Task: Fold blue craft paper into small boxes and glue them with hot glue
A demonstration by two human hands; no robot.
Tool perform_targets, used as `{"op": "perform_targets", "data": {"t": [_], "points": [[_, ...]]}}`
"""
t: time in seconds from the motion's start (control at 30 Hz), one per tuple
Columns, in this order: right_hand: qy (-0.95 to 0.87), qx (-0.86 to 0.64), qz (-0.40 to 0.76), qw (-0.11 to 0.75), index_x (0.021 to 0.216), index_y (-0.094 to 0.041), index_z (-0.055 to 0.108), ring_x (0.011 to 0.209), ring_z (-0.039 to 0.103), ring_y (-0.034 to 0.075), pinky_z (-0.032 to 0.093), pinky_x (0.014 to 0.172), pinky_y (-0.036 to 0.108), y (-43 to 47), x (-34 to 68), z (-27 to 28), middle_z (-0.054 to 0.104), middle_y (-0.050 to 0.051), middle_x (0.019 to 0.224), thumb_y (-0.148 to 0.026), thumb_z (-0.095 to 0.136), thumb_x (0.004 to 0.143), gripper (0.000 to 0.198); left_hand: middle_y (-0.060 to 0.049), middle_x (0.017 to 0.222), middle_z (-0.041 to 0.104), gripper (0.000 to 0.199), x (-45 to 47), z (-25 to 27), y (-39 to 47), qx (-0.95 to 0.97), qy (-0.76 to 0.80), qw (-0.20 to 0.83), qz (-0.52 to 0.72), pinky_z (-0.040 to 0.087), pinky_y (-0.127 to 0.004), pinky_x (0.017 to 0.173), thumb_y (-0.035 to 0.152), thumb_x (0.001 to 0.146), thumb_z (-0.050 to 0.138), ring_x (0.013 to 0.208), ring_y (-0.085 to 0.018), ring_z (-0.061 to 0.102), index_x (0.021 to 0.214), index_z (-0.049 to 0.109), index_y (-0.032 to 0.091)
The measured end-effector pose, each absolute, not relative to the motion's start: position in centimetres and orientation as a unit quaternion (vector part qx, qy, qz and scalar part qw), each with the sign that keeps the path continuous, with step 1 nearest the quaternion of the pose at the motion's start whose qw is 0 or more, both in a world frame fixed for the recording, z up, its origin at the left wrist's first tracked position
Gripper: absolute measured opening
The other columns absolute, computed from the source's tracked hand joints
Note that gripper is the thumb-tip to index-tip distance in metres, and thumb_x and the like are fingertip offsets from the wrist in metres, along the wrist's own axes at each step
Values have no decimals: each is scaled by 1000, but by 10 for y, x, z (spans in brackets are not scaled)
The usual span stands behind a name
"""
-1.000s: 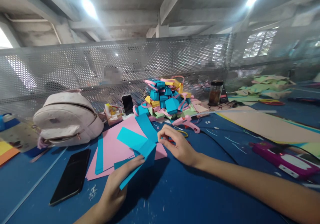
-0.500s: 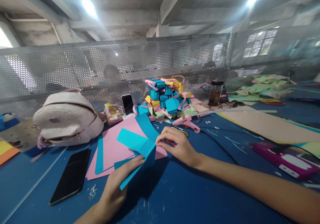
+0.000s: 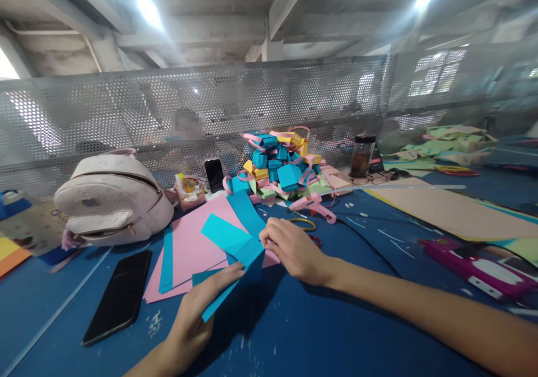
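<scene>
A folded piece of blue paper [image 3: 225, 234] hangs above the table, its flaps sticking out at several angles. My left hand [image 3: 197, 310] grips its lower side, thumb on top and the other fingers hidden underneath. At the paper's right edge, my right hand [image 3: 294, 248] pinches a corner between thumb and bent forefinger. Beneath it lie pink sheets [image 3: 185, 254] with blue paper strips [image 3: 167, 259] on them. Scissors with yellow and red handles [image 3: 306, 224] lie partly hidden behind my right hand.
Behind the hands are a pink glue gun [image 3: 313, 206] and a heap of small paper baskets [image 3: 277, 167]. A white backpack [image 3: 113, 198] and a black phone [image 3: 117, 296] are at left. A magenta device [image 3: 479, 268] lies at right, near large paper sheets [image 3: 445, 206].
My right hand's fingers have curled in more tightly at the paper's corner. The upper flap has shifted slightly right, and more of the scissors shows.
</scene>
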State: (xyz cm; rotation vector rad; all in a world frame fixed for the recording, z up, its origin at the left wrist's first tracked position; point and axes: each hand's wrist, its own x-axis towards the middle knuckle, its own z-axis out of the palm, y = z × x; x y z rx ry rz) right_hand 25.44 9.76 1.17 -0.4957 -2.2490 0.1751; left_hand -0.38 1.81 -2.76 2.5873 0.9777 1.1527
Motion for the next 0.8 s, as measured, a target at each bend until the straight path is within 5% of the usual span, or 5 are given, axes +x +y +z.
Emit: {"op": "perform_targets", "data": {"t": [0.27,0.6,0.8], "points": [[-699,-254,496,448,84,-20,51,70,42,14,35,66,27,92,245,16,41,-3,75,-35,51,96,19,-3,139,61,63,-7,-30,20,857,334,71,385,43,-27,110,-5,89,33,130,-15,55,141,49,27],[-595,-309,583,458,81,-17,73,78,62,17,45,79,31,112,249,-7,69,3,78,-42,76,76,25,-7,137,62,58,-10,-31,21,844,360,60,393,48,-31,107,-3,90,36,128,-18,57,140,51,24],[-585,-329,604,431,80,-15,75,68,62,14,42,60,24,118,245,-27,71,5,76,-45,77,74,31,-7,133,65,55,-10,-27,23,844,348,51,404,49,-27,105,-2,91,38,125,-18,59,137,53,23]]}}
